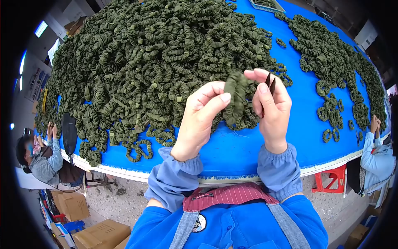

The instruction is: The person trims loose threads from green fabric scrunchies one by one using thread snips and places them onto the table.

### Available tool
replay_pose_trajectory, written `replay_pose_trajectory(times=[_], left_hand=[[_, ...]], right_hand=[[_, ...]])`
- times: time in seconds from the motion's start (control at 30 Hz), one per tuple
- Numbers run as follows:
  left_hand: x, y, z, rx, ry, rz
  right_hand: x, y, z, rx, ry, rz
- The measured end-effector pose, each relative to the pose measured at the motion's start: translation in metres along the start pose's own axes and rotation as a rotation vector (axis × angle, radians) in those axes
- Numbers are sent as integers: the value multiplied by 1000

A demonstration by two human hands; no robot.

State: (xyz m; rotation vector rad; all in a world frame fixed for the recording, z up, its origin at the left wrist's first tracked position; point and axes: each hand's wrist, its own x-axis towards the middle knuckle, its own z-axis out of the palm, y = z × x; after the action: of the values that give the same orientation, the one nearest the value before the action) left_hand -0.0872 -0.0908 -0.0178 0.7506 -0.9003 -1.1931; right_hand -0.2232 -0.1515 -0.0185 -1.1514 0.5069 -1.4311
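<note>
My left hand (198, 114) pinches a dark green fabric scrunchie (235, 97) between thumb and fingers, raised above the near side of the table. The scrunchie is slightly blurred. Close to its right, my right hand (274, 112) is closed around dark thread snips (271, 84). Their two pointed blades stick up past the thumb, a little apart. The right fingertips are near the scrunchie's upper edge; whether they touch it I cannot tell. Behind both hands rises a large heap of similar green scrunchies (166, 54).
Blue cloth covers the table (232, 153). More scrunchies (319, 45) spread on the right, with a pale tray (267, 5) at the far edge. One person (41, 162) works at left, another (377, 162) at right. A red stool (329, 180) and cardboard boxes (101, 234) stand below.
</note>
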Motion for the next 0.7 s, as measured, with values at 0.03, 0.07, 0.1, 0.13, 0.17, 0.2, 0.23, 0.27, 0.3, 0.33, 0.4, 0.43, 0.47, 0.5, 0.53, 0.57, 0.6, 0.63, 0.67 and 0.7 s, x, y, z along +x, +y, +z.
replay_pose_trajectory(times=[0.03, 0.07, 0.1, 0.13, 0.17, 0.2, 0.23, 0.27, 0.3, 0.33, 0.4, 0.43, 0.47, 0.5, 0.53, 0.57, 0.6, 0.63, 0.67, 0.7], left_hand=[[0, -1, 0, -4, -4, -5], [-1, -3, 1, 22, -16, -25], [-1, -5, 1, 47, -28, -43], [-1, -6, 2, 74, -40, -60], [-2, -7, 2, 102, -50, -77], [-2, -8, 3, 101, -51, -78], [-2, -8, 5, 97, -54, -65], [-2, -8, 7, 94, -57, -51], [-2, -8, 8, 91, -61, -38], [-1, -9, 10, 87, -65, -26], [-1, -12, 12, 64, -45, 19], [-1, -13, 13, 41, -23, 66], [-1, -15, 13, 18, 0, 114], [-1, -15, 14, -5, 23, 163], [-1, -15, 14, -3, 23, 162], [-1, -13, 15, -21, 23, 164], [-2, -11, 16, -39, 23, 167], [-2, -9, 17, -57, 21, 169], [-2, -8, 17, -74, 19, 172], [-2, -8, 16, -73, 19, 173]], right_hand=[[0, -2, -2, -5, 6, 0], [0, -5, -5, -24, -47, 29], [1, -7, -7, -43, -100, 58], [1, -9, -10, -61, -155, 87], [1, -9, -11, -77, -210, 117], [0, -9, -12, -78, -209, 117], [-1, -9, -12, -91, -179, 99], [-2, -8, -12, -104, -150, 81], [-3, -7, -12, -117, -120, 63], [-3, -6, -11, -130, -89, 45], [-5, -6, -10, -139, -104, 51], [-6, -6, -9, -148, -123, 57], [-6, -6, -8, -156, -143, 63], [-6, -5, -8, -164, -163, 69], [-7, -4, -7, -162, -163, 69], [-8, -2, -7, -163, -186, 89], [-10, 1, -7, -164, -210, 110], [-11, 3, -7, -165, -233, 129], [-11, 5, -7, -166, -257, 147], [-11, 5, -6, -165, -258, 146]])
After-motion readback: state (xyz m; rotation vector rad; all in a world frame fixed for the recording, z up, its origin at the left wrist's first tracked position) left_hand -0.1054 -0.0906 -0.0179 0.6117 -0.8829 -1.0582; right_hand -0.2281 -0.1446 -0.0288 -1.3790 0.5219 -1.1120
